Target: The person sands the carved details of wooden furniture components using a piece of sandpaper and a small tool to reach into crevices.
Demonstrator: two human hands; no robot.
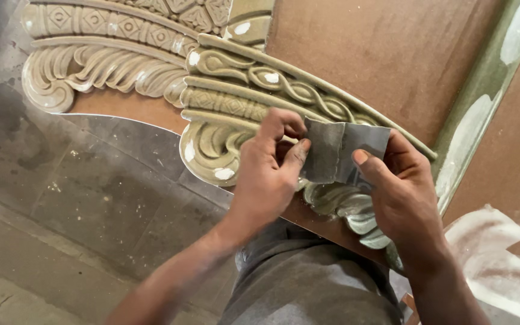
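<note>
- A person's left hand (270, 174) and right hand (399, 191) hold a grey sheet of sandpaper (338, 150) between them, just above the carved moulding (236, 99) of a brown wooden panel (386, 54).
- Left thumb and fingers are pinched together on the sheet's left edge; the right thumb presses its right side, with the remaining right fingers hidden behind the paper (their curl cannot be told).
- The sheet hangs creased in the middle, over the scrolled leaf carving (347, 207), apparently touching it at its lower edge.
- White filler patches (224, 173) dot the grey-green primed relief; a larger white patch (489, 241) lies on the board at lower right.
- Judged from this: folding the paper to a firm edge would let it follow the grooves, and light strokes along the curves, not across them, should spare the crisp ridges.
- Below, grey trousers (308, 283) and a dusty concrete floor (91, 198).
</note>
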